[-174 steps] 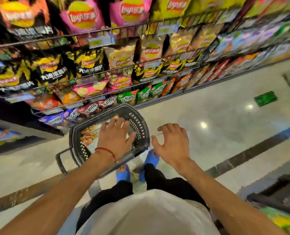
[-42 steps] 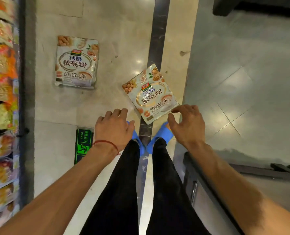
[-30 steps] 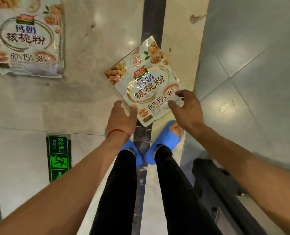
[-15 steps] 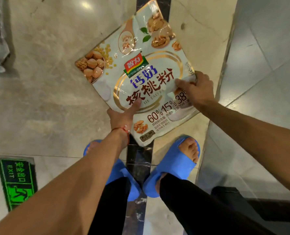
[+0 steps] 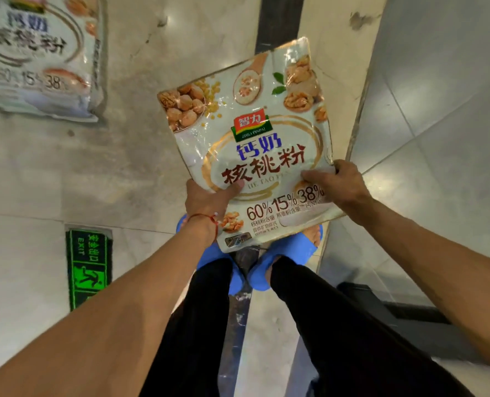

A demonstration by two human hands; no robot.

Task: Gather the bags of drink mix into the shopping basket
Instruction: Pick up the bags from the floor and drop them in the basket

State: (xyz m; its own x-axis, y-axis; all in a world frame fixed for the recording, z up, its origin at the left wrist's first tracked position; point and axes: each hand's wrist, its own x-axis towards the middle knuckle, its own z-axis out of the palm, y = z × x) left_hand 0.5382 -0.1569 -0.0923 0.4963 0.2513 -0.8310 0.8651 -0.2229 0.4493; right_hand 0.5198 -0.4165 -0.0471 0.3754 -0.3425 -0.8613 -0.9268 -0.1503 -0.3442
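Head view shows left hand (image 5: 206,199) and right hand (image 5: 342,185) each pinching a side of the drink mix bag (image 5: 255,133), held above the sandals (image 5: 292,250), where slick film risks slipping from such shallow thumb holds.

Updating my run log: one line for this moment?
left hand: grips held bag | right hand: grips held bag | second bag: on floor | basket: unseen

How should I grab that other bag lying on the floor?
Pinch the floor bag by its thin sealed right edge, coming from the right, the side toward the blue slippers. It lies flat, label up, so its puffy middle probably gives fingers nothing to wrap; the seam does. The left hand and right hand hold the held bag.
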